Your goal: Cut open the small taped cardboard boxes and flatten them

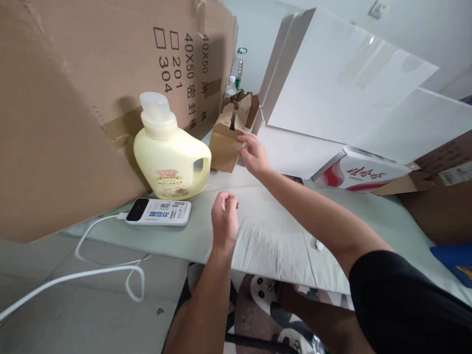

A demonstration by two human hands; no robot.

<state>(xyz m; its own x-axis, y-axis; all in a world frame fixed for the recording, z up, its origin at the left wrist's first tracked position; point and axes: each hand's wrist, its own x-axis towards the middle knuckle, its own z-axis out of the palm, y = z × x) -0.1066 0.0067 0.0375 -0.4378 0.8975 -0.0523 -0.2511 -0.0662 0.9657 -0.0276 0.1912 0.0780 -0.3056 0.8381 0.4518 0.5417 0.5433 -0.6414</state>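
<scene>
My right hand [254, 153] pinches the right edge of a small brown cardboard box [225, 147], whose notched top flaps stand up. Behind that box are more brown cardboard pieces [253, 110], partly covered by it. Closer to me, my left hand [224, 216] is curled into a loose fist over the cloth-covered table [273, 236], with nothing showing in its fingers. To its left stands a pale yellow jug [171, 157] with a whitish cap and a side handle. A white power bank [160, 212] with a cable plugged in lies in front of the jug.
A big cardboard carton [110, 64] rises on the left. White panels [342, 73] lean at the back right, above a red and white box [363, 169]. Clear plastic bottles [237, 69] stand in the rear corner. A white cable [73, 280] hangs off the table's front edge.
</scene>
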